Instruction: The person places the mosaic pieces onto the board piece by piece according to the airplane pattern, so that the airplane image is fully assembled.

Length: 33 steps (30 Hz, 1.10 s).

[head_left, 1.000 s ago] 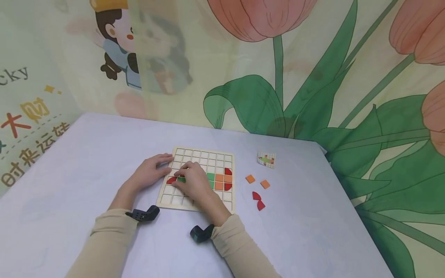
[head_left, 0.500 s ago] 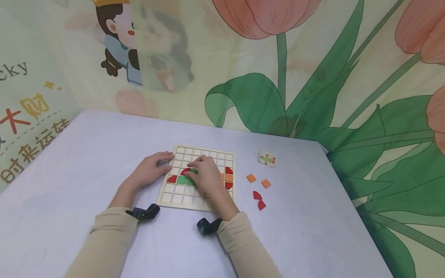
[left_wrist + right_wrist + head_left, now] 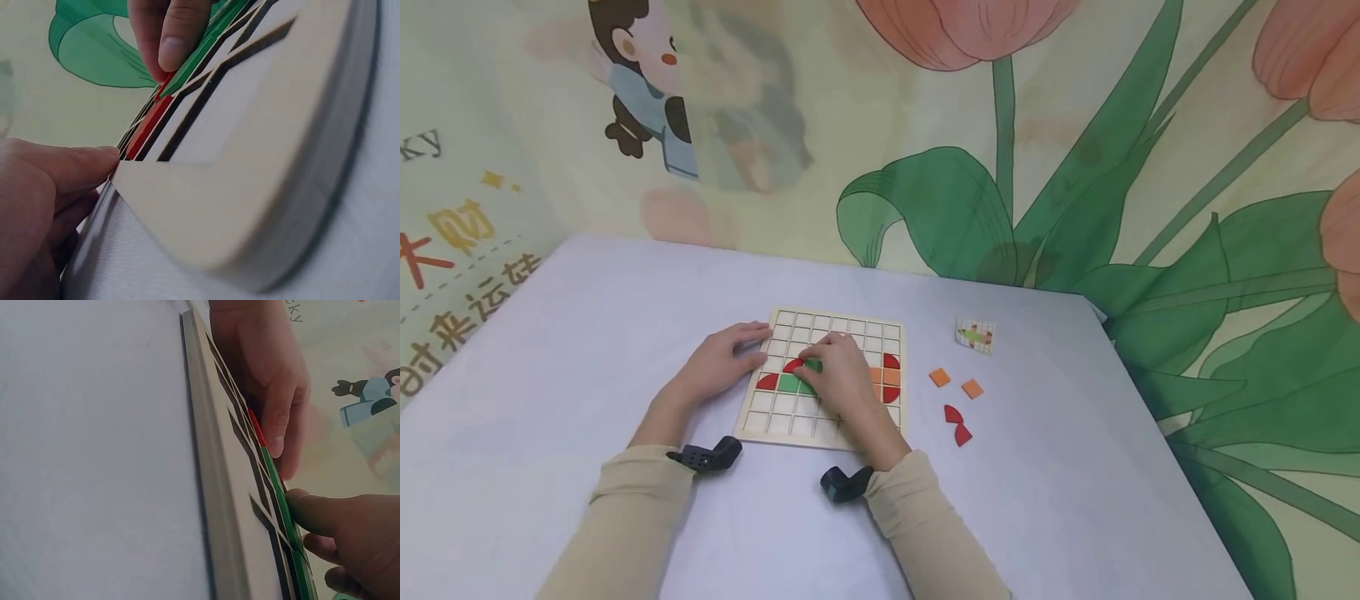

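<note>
A wooden grid board [image 3: 781,426] lies on the table with coloured tiles in its middle rows. My left hand [image 3: 718,364] rests along its left edge, thumb at the rim in the left wrist view. My right hand [image 3: 844,379] is over the middle, thumb and fingertips spread at a green tile [image 3: 812,365] and a red quarter-round tile [image 3: 793,365]. Left of the thumb lie another green tile [image 3: 787,383] and a red quarter-round tile [image 3: 767,382]. Orange tiles [image 3: 891,376] sit at the right, between red quarter-rounds [image 3: 891,395]. The hand hides the tiles between.
Right of the board lie two loose orange squares [image 3: 939,377] and two red quarter-rounds [image 3: 953,413]. A small pattern card [image 3: 976,336] stands behind them. The white-covered table [image 3: 1060,467] meets a printed wall cloth [image 3: 910,125] at the back.
My right hand has moved right across the board from the left-hand tiles, uncovering the red quarter-round and green tiles there. My left hand stays at the board's edge.
</note>
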Each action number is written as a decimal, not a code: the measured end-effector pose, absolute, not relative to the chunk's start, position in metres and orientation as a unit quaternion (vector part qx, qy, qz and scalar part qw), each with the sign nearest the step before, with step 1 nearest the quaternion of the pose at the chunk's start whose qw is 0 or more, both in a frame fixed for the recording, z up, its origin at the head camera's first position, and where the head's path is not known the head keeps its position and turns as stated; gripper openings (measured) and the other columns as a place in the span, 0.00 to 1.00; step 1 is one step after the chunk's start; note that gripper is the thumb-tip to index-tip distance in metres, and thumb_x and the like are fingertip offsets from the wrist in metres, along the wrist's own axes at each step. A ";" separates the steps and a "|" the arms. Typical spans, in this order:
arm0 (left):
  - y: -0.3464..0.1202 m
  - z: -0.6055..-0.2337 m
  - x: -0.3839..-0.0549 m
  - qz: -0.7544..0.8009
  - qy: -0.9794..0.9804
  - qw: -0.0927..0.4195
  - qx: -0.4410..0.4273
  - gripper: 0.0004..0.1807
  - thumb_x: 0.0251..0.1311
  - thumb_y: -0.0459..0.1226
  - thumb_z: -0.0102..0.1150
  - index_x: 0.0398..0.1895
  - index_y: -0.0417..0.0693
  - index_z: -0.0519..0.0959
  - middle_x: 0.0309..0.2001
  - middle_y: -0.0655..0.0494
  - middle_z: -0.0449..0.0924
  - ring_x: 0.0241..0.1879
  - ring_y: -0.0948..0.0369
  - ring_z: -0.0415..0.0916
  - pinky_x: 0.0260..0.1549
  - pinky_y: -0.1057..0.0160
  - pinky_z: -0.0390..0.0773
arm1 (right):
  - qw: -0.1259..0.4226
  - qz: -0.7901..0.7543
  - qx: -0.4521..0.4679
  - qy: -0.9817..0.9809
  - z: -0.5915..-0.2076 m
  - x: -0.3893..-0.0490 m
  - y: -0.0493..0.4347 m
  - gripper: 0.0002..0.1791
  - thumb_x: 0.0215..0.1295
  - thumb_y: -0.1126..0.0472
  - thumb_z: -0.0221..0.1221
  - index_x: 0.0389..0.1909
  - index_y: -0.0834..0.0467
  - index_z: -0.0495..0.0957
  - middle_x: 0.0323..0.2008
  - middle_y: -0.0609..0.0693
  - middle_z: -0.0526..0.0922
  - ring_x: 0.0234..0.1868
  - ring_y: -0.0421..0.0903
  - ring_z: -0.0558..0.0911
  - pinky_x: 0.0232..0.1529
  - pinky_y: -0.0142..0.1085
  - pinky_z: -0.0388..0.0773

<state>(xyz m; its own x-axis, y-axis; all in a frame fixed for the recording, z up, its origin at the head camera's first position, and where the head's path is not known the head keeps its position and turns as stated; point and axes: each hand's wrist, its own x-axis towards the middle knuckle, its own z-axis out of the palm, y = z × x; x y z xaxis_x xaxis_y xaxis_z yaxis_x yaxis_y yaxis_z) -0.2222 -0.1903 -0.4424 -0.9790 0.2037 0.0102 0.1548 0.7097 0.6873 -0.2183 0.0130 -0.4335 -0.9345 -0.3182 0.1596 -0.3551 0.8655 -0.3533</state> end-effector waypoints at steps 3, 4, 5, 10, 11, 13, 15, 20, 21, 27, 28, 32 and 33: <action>-0.188 -0.445 -0.223 0.370 0.923 0.038 0.094 0.26 0.65 0.40 0.54 0.66 0.46 0.68 0.72 0.46 0.59 0.73 0.44 0.50 0.70 0.40 0.51 | 0.043 0.194 0.170 -0.965 -0.434 -0.218 0.015 0.15 0.58 0.45 0.64 0.44 0.45 0.85 0.42 0.43 0.80 0.46 0.42 0.73 0.47 0.33 0.75; -0.189 -0.443 -0.224 0.370 0.924 0.038 0.093 0.26 0.65 0.40 0.54 0.66 0.47 0.68 0.72 0.46 0.59 0.73 0.44 0.50 0.70 0.40 0.51 | 0.044 0.193 0.170 -0.965 -0.432 -0.219 0.015 0.15 0.58 0.45 0.64 0.44 0.45 0.85 0.42 0.43 0.80 0.46 0.42 0.73 0.47 0.33 0.75; -0.190 -0.442 -0.225 0.370 0.924 0.038 0.093 0.26 0.65 0.40 0.54 0.67 0.47 0.68 0.72 0.46 0.58 0.73 0.44 0.50 0.70 0.40 0.51 | 0.042 0.195 0.171 -0.965 -0.430 -0.220 0.014 0.15 0.59 0.45 0.64 0.44 0.45 0.85 0.42 0.43 0.80 0.46 0.42 0.73 0.46 0.33 0.75; -0.191 -0.439 -0.227 0.370 0.923 0.052 0.092 0.27 0.65 0.40 0.54 0.67 0.46 0.67 0.72 0.46 0.57 0.73 0.44 0.49 0.70 0.40 0.50 | 0.022 0.186 0.174 -0.967 -0.426 -0.222 0.014 0.15 0.59 0.44 0.62 0.46 0.43 0.84 0.42 0.42 0.79 0.46 0.41 0.73 0.47 0.32 0.75; -0.191 -0.439 -0.227 0.369 0.923 0.052 0.093 0.27 0.65 0.40 0.54 0.67 0.46 0.67 0.72 0.46 0.58 0.73 0.44 0.49 0.71 0.40 0.50 | 0.021 0.186 0.172 -0.967 -0.426 -0.222 0.014 0.16 0.59 0.44 0.62 0.47 0.43 0.84 0.42 0.42 0.79 0.46 0.41 0.73 0.47 0.32 0.75; -0.191 -0.439 -0.227 0.370 0.923 0.049 0.095 0.27 0.65 0.39 0.54 0.67 0.45 0.67 0.72 0.46 0.58 0.73 0.44 0.49 0.71 0.40 0.49 | 0.025 0.186 0.169 -0.967 -0.424 -0.222 0.014 0.17 0.59 0.44 0.63 0.49 0.43 0.83 0.42 0.42 0.80 0.47 0.41 0.74 0.48 0.32 0.75; -0.191 -0.439 -0.228 0.369 0.923 0.050 0.094 0.27 0.65 0.40 0.55 0.67 0.45 0.67 0.72 0.46 0.57 0.73 0.43 0.48 0.71 0.40 0.49 | 0.026 0.195 0.162 -0.967 -0.422 -0.221 0.015 0.19 0.59 0.44 0.62 0.51 0.44 0.81 0.42 0.43 0.81 0.46 0.41 0.74 0.48 0.33 0.76; -0.188 -0.438 -0.227 0.366 0.924 0.060 0.089 0.27 0.65 0.40 0.54 0.67 0.46 0.66 0.73 0.47 0.56 0.73 0.44 0.48 0.71 0.40 0.48 | 0.013 0.222 0.150 -0.963 -0.416 -0.220 0.025 0.22 0.61 0.44 0.61 0.55 0.45 0.78 0.44 0.44 0.82 0.48 0.42 0.76 0.49 0.33 0.78; -0.188 -0.438 -0.228 0.367 0.924 0.059 0.089 0.27 0.65 0.40 0.54 0.68 0.46 0.66 0.73 0.47 0.56 0.73 0.44 0.48 0.71 0.40 0.48 | 0.013 0.225 0.150 -0.963 -0.415 -0.220 0.028 0.21 0.61 0.44 0.61 0.55 0.45 0.78 0.44 0.44 0.82 0.48 0.42 0.76 0.48 0.33 0.78; -0.185 -0.436 -0.227 0.371 0.923 0.064 0.079 0.28 0.65 0.40 0.54 0.68 0.46 0.65 0.73 0.46 0.55 0.74 0.44 0.47 0.71 0.41 0.48 | 0.023 0.244 0.136 -0.960 -0.412 -0.223 0.055 0.23 0.63 0.46 0.59 0.58 0.47 0.76 0.44 0.46 0.82 0.47 0.44 0.78 0.44 0.35 0.79; -0.185 -0.435 -0.226 0.371 0.923 0.065 0.078 0.28 0.65 0.40 0.54 0.68 0.46 0.65 0.73 0.46 0.55 0.74 0.44 0.47 0.71 0.41 0.48 | 0.024 0.255 0.130 -0.958 -0.412 -0.224 0.061 0.24 0.63 0.46 0.59 0.59 0.48 0.74 0.43 0.46 0.82 0.45 0.44 0.78 0.42 0.34 0.79; -0.187 -0.437 -0.224 0.367 0.925 0.062 0.080 0.28 0.65 0.40 0.54 0.68 0.45 0.65 0.73 0.45 0.56 0.73 0.43 0.47 0.71 0.41 0.48 | 0.026 0.316 0.104 -0.943 -0.409 -0.228 0.084 0.30 0.63 0.49 0.61 0.64 0.51 0.68 0.41 0.48 0.82 0.35 0.45 0.77 0.32 0.33 0.76; -0.187 -0.438 -0.224 0.366 0.925 0.061 0.081 0.28 0.65 0.40 0.54 0.68 0.45 0.65 0.73 0.45 0.56 0.73 0.43 0.47 0.71 0.40 0.48 | 0.025 0.328 0.094 -0.940 -0.409 -0.229 0.091 0.31 0.62 0.49 0.61 0.65 0.52 0.68 0.41 0.48 0.81 0.35 0.45 0.76 0.30 0.33 0.75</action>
